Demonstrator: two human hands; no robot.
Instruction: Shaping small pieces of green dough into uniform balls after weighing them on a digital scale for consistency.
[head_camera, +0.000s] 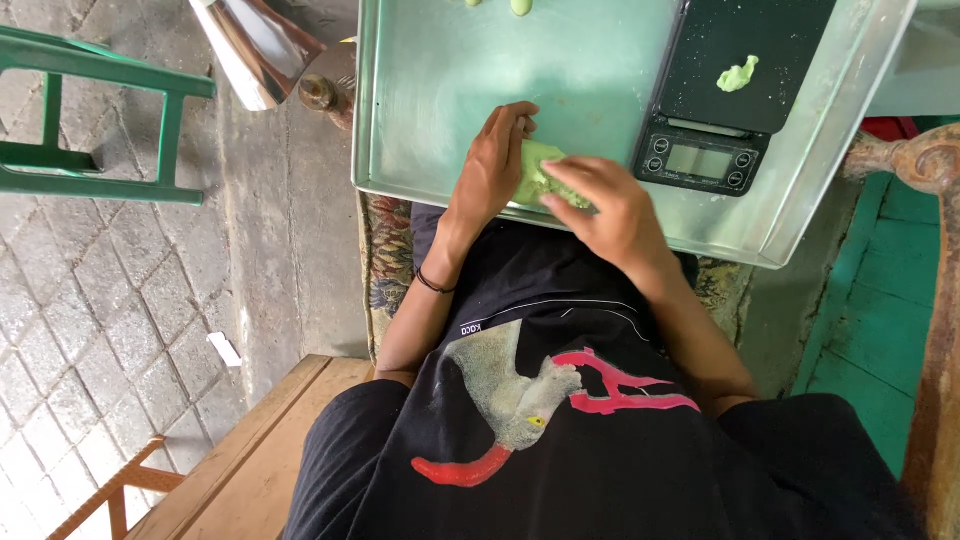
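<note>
A lump of pale green dough (537, 172) lies on a large metal tray (440, 90) near its front edge. My left hand (492, 165) presses against the dough's left side, and my right hand (603, 205) covers its right side with fingers curled over it. Both hands grip the same lump. A black digital kitchen scale (740, 60) sits on the tray's right part, with a small piece of green dough (738, 75) lying on its platform. Two more green dough pieces (520, 6) peek in at the tray's far edge.
The tray rests on a patterned cloth (383, 250) over my lap. A green plastic chair (90, 120) stands at the left on paving stones. A shiny metal container (255, 45) sits beside the tray's left edge. A wooden bench (250, 460) is at bottom left, rusty metal (920, 160) at right.
</note>
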